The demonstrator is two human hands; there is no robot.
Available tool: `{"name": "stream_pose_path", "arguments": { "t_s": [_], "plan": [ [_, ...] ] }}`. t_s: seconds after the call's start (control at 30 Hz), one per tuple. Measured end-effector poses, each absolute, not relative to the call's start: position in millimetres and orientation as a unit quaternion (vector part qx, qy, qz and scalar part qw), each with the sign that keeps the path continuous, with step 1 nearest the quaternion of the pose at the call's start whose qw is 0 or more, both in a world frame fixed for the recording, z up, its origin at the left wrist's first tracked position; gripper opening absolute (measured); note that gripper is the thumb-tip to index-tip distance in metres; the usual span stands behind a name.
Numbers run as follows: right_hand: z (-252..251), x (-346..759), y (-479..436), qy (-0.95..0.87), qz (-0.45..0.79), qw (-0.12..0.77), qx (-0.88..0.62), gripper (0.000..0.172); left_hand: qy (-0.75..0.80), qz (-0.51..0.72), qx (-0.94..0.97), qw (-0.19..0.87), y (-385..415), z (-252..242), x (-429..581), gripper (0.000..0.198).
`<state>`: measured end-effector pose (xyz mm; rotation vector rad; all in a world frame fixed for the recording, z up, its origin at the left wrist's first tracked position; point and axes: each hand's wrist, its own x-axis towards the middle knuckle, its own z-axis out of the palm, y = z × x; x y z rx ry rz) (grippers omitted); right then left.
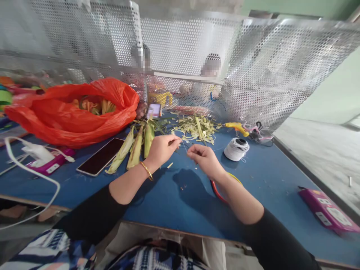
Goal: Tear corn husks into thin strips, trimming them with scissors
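My left hand (163, 150) and my right hand (206, 160) are raised over the middle of the table, fingertips pinched and a small gap between them. A thin pale thread (184, 144) spans that gap, held by both hands. To the right, a white spool of thread (235, 150) stands upright, with a fine strand trailing toward my fingers. Beside my left hand lie several corn husks (135, 149), green and pale. Beyond the hands spreads a heap of husk scraps (198, 127). Under my right forearm a red and yellow curved handle or loop (217, 192) is partly hidden.
A big red plastic bag (70, 129) with husk-like pieces inside fills the left side, near a phone (101, 156) and a purple power strip (53, 162) with cables. A yellow tool (237, 128) lies at the back right. Another purple strip (327, 210) sits far right. A perforated metal screen (180, 41) borders the back, people behind it.
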<state>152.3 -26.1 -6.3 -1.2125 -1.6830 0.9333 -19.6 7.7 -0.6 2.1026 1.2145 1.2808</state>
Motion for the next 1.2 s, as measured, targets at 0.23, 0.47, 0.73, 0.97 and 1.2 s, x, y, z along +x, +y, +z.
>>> {"name": "stream_pose_path", "arguments": {
  "t_s": [0.23,0.47,0.73,0.97,1.2],
  "plan": [
    [3,151,-42,-0.837,-0.007,0.353,-0.417,0.023,0.437,0.257,0.861,0.038,-1,-1,-16,0.022],
    [13,173,-30,-0.874,-0.018,0.294,-0.387,0.02,0.22,0.188,0.929,0.229,-5,6,-19,0.015],
    [1,173,-14,-0.638,0.401,0.42,-0.505,0.015,0.359,0.409,0.779,0.31,0,7,-19,0.018],
    [-6,147,-32,-0.696,0.339,0.419,-0.474,0.013,0.431,0.44,0.764,0.194,4,-2,-17,0.017],
    [6,157,-41,-0.853,-0.078,0.311,-0.412,0.025,0.395,0.225,0.89,0.041,-4,0,-17,0.021]
  ]
}}
